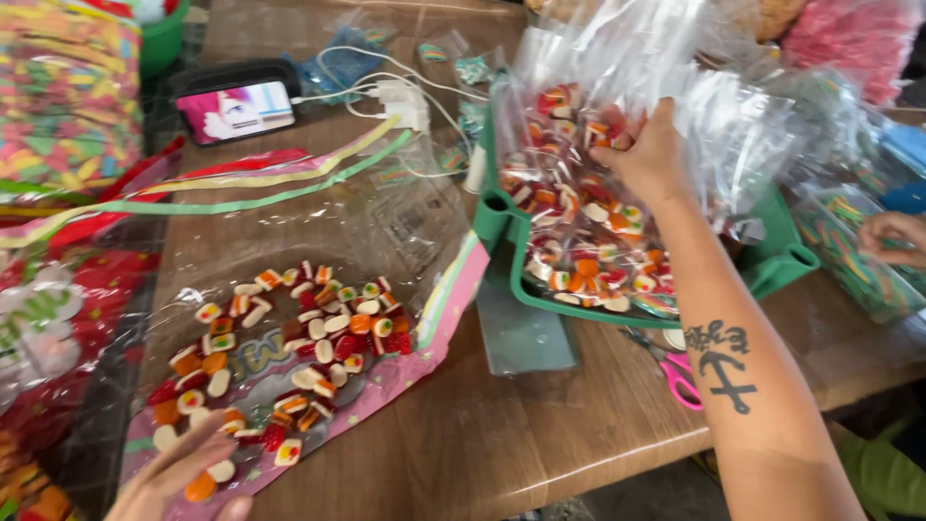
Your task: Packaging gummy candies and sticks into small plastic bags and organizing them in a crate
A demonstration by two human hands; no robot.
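My right hand (pixel 648 147) reaches forward into a green plastic tray (pixel 502 220) piled with small clear bags of red, orange and white gummy sweets (pixel 588 251). Its fingers are closed on the top of one clear bag (pixel 579 106). My left hand (pixel 178 473) lies at the bottom left, fingers spread on the near end of a large flat clear bag with a pink edge (pixel 289 338), which holds the same loose sweets. A tattoo marks my right forearm.
Pink-handled scissors (pixel 681 378) lie by the tray's near edge. A phone (pixel 236 108) with a lit screen and a white charger (pixel 400 101) sit at the back. Big bags of coloured sweets (pixel 58 96) line the left. Another person's hand (pixel 892 236) is at the right.
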